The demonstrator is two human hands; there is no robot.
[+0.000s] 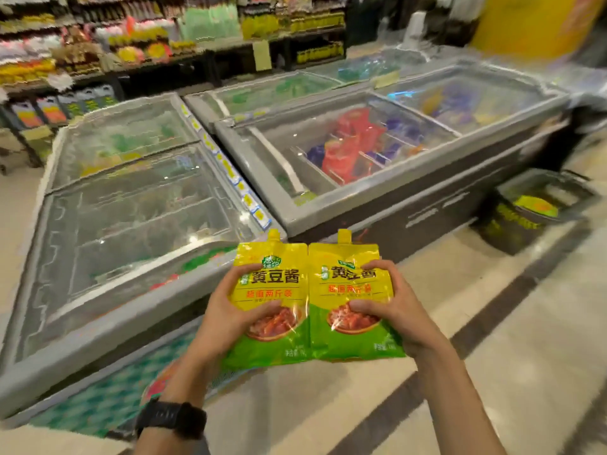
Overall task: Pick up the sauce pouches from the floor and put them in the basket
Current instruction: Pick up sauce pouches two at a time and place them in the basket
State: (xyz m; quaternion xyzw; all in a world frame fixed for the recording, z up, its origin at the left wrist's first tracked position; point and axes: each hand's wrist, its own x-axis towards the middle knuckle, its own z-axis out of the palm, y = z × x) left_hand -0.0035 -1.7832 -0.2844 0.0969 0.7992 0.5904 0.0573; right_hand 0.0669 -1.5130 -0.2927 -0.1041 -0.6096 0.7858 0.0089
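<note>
In a supermarket aisle, standing before two glass-topped chest freezers, I hold two sauce pouches up in front of me, one in each hand. My left hand grips the left pouch, its fingers curled round the pouch's outer edge and onto its printed front. My right hand grips the right pouch in the same way from the other side. The two pouches are upright and side by side, with their inner edges touching. Each is yellow at the top and green at the bottom, with a short spout at the top, large dark Chinese characters, and a picture of reddish food. Both are held in the air, clear of the floor, which is pale tile crossed by a dark stripe. The basket is dark and stands on the floor well off to my right, just beside the right-hand freezer. Something yellow and green lies inside it, too blurred for me to tell what it is. The left-hand freezer is just beyond my left hand, its glass lids closed. Red and blue packets show through the glass of the right-hand one. A black watch is on my left wrist. Blurred shelves of goods line the back.
</note>
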